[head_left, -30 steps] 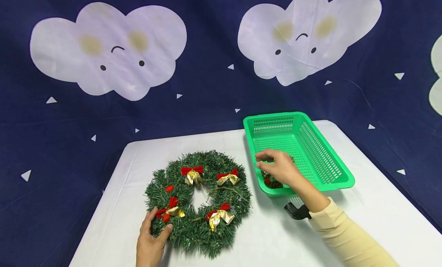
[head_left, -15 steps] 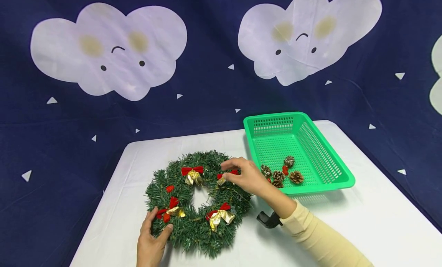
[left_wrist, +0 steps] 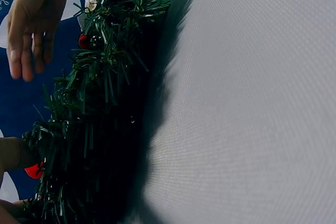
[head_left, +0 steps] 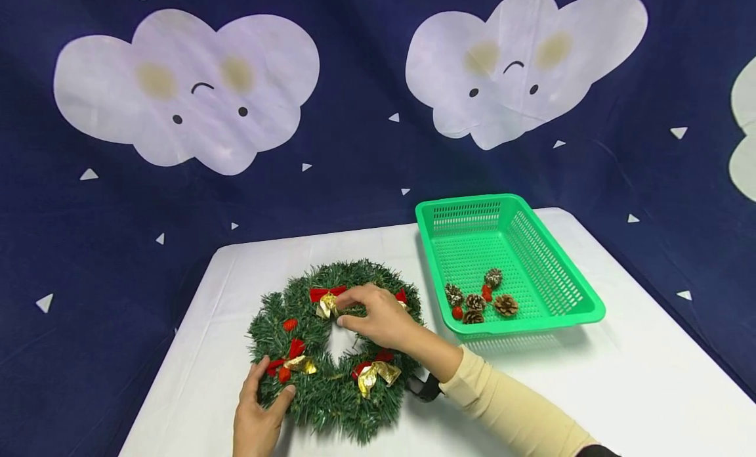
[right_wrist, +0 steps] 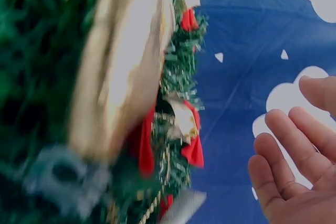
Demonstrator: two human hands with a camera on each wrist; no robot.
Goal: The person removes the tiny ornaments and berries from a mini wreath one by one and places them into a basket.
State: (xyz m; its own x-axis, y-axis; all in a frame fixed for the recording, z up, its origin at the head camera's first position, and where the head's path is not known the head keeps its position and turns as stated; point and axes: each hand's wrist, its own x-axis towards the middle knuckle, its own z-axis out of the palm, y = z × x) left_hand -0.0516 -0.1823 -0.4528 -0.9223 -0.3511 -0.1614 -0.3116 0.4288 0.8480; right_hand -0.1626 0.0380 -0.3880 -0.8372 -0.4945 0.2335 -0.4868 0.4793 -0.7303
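A green tinsel wreath (head_left: 321,404) lies on the white table, trimmed with red-and-gold bows such as the lower right one (head_left: 378,373). Small red balls (head_left: 289,324) sit on its left side. My left hand (head_left: 260,411) rests at the wreath's lower left edge, thumb and fingers spread beside a bow. Over the wreath's centre hovers my right hand (head_left: 378,316), near the top bow (head_left: 327,301). Its fingers are loosely bent and hold nothing, as the right wrist view shows of the palm (right_wrist: 299,182). That hand hides part of the upper right bow.
A green plastic basket (head_left: 569,280) stands right of the wreath. Several pine cones (head_left: 505,304) and red berries (head_left: 457,312) lie in its near left corner. Behind the white table (head_left: 248,263) hangs a dark blue cloth (head_left: 354,181) with printed clouds.
My right hand has moved left from over the basket, across the wreath's right side to its centre, uncovering the pine cones. My left hand stays in place.
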